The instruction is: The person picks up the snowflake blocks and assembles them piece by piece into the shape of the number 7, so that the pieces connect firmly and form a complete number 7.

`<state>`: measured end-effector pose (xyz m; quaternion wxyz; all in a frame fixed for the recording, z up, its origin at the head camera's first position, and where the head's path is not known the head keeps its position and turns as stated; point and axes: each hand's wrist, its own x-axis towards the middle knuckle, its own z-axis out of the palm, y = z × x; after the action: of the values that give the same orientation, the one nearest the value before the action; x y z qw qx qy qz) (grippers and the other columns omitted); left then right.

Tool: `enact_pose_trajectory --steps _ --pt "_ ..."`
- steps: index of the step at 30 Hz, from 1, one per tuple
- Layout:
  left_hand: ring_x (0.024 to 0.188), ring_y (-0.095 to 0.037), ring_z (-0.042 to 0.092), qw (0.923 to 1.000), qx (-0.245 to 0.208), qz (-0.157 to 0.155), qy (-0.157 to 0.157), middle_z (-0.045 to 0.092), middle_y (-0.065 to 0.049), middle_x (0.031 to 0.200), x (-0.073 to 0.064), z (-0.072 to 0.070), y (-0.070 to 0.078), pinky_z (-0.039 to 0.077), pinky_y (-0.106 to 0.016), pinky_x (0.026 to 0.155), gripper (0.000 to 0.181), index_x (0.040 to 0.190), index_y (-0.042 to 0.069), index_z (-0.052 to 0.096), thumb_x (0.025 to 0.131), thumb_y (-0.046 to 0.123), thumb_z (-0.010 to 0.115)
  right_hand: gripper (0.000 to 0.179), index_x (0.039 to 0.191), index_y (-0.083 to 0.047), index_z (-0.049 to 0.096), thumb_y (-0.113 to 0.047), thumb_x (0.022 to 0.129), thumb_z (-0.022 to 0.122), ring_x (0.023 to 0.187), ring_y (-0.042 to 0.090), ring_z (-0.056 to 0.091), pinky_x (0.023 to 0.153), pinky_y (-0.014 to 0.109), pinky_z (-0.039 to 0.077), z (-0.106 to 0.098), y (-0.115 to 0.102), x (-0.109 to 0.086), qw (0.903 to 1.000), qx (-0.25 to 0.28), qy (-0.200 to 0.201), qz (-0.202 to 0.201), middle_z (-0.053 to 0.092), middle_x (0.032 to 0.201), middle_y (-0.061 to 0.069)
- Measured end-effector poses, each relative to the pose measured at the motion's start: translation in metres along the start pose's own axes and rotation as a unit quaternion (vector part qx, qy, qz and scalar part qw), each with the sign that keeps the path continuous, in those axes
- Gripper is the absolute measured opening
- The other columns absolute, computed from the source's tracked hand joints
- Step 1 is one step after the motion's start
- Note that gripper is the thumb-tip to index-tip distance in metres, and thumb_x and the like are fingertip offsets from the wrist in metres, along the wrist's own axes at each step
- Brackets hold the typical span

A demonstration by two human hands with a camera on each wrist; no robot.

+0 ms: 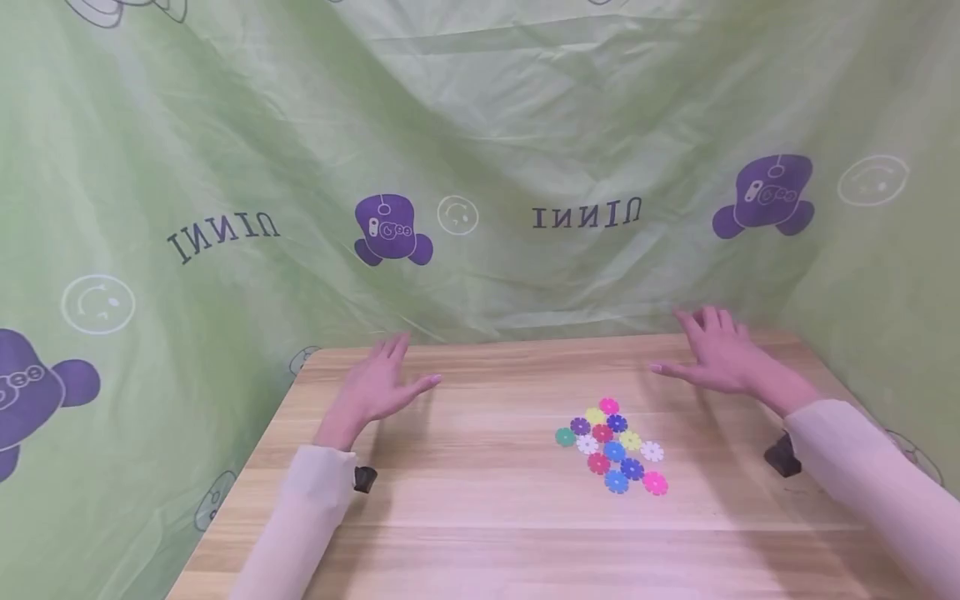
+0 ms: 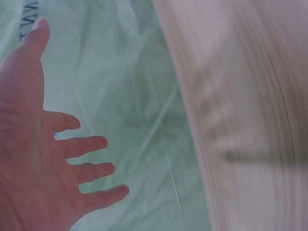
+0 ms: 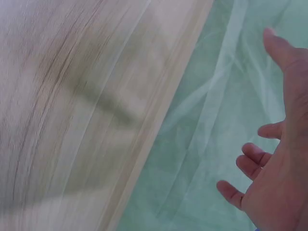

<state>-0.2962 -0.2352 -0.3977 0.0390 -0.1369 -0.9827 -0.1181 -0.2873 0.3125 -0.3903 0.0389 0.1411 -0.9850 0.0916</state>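
Observation:
Several flower-shaped plastic discs lie flat in a close group on the wooden table, right of its middle. They are pink, red, yellow, blue, purple, green and white, with notched edges. My left hand hovers over the table's left side, holding nothing, thumb spread toward the middle. Over the far right part my right hand is raised, likewise holding nothing. It is the nearer of the two to the discs. Both wrist views show spread fingers, on the left hand and the right hand alike.
The wooden table has its far edge close to a green printed curtain, which also hangs along both sides. A dark device is strapped at each wrist below the cuff. Shadows of the arms fall on the tabletop.

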Motion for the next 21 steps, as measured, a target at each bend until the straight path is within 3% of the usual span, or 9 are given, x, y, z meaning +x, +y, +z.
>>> enact_pose_trajectory --steps 5,10,13,16,21 --pt "0.154 -0.046 0.038 0.9983 -0.056 0.014 0.005 0.035 -0.025 0.168 -0.001 0.001 0.019 0.036 -0.063 0.125 0.094 0.166 0.004 0.023 0.102 0.066 0.052 0.099 0.154 0.012 0.036 -0.06 0.096 0.068 0.122 0.054 0.046 0.101 0.075 0.045 0.002 -0.005 -0.008 0.9994 0.026 0.004 -0.022 0.045 0.134 0.04" --pt "0.136 -0.041 0.059 0.9927 -0.116 0.03 0.013 0.06 -0.024 0.148 -0.002 0.012 0.036 0.051 -0.058 0.113 0.066 0.154 0.0 0.047 0.106 0.044 0.06 0.075 0.142 0.012 0.052 -0.046 0.098 0.072 0.115 0.05 0.061 0.095 0.067 0.055 0.01 -0.012 -0.015 0.996 0.074 -0.013 -0.047 0.056 0.131 0.038" --pt "0.112 -0.03 0.069 0.9852 -0.167 0.039 0.007 0.073 -0.017 0.122 -0.003 0.023 0.049 0.059 -0.048 0.098 0.054 0.144 0.0 0.06 0.104 0.036 0.065 0.065 0.135 0.011 0.059 -0.04 0.097 0.074 0.107 0.042 0.068 0.089 0.06 0.06 0.014 -0.018 -0.019 0.9934 0.092 -0.022 -0.065 0.065 0.125 0.033" --pt "0.095 -0.019 0.067 0.9767 -0.21 0.045 -0.004 0.075 -0.009 0.103 -0.004 0.034 0.062 0.058 -0.038 0.086 0.045 0.135 0.001 0.067 0.103 0.032 0.068 0.058 0.129 0.007 0.064 -0.038 0.095 0.077 0.101 0.033 0.07 0.085 0.053 0.063 0.017 -0.024 -0.026 0.9912 0.109 -0.029 -0.069 0.071 0.117 0.024" --pt "0.089 -0.013 0.064 0.9622 -0.263 0.062 -0.037 0.075 -0.006 0.099 -0.004 0.052 0.083 0.057 -0.03 0.081 0.036 0.126 0.001 0.072 0.102 0.028 0.069 0.056 0.127 0.002 0.068 -0.041 0.093 0.079 0.102 0.028 0.071 0.085 0.05 0.063 0.021 -0.033 -0.036 0.987 0.139 -0.047 -0.065 0.074 0.116 0.017"
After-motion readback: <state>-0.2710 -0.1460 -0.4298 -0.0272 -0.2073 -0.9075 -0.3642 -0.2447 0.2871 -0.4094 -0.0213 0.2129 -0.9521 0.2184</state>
